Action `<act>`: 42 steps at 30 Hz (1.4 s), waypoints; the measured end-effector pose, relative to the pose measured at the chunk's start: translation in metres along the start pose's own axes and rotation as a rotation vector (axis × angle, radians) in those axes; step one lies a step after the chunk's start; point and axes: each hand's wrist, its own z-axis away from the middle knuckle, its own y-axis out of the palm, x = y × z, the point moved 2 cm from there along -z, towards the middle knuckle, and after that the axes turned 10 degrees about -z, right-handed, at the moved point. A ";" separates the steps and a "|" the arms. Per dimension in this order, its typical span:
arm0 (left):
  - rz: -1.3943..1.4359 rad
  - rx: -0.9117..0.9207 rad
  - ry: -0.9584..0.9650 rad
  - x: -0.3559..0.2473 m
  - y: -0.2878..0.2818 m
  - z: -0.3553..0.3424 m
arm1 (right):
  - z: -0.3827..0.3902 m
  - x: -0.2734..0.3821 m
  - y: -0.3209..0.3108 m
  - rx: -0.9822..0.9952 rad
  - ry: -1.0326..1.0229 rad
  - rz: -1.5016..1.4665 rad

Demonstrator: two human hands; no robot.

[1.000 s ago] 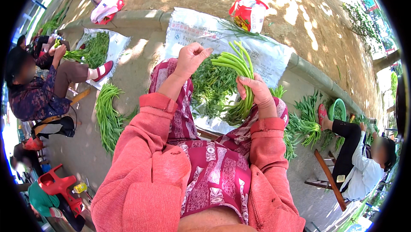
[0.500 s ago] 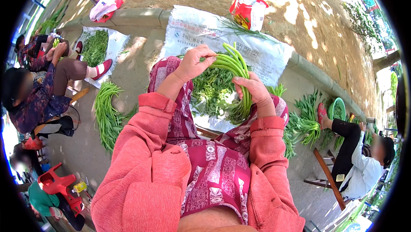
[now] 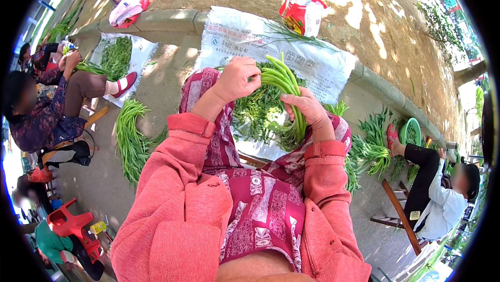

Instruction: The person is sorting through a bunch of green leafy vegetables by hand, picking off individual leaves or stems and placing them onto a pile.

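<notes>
Left hand (image 3: 237, 80): thumb and fingertips together at the left ends of the stem bunch (image 3: 279, 78); whether a stem is pinched between them cannot be told.
Right hand (image 3: 308, 109): clamped around the stem bunch below its bend.
Bunch position: raised between the hands, pale ends curving left, leafy ends hanging below the right hand.
Leaf pile (image 3: 253, 109): between the knees, on a white woven sheet (image 3: 329, 78).
Red-and-white bag (image 3: 307, 14): at the sheet's far edge.
Ground, left: long-stemmed greens (image 3: 131, 137).
Ground, right: more greens (image 3: 371, 156), near a green basin (image 3: 418, 126).
</notes>
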 end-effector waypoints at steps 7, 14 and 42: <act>-0.014 -0.170 -0.082 0.001 0.003 0.000 | -0.002 -0.001 0.006 0.015 0.006 0.009; 0.240 -0.166 -0.331 0.003 0.009 0.002 | -0.005 -0.002 0.006 0.040 -0.023 0.025; 0.693 -0.302 -0.764 0.040 0.017 0.011 | 0.000 -0.005 -0.006 0.154 -0.168 -0.266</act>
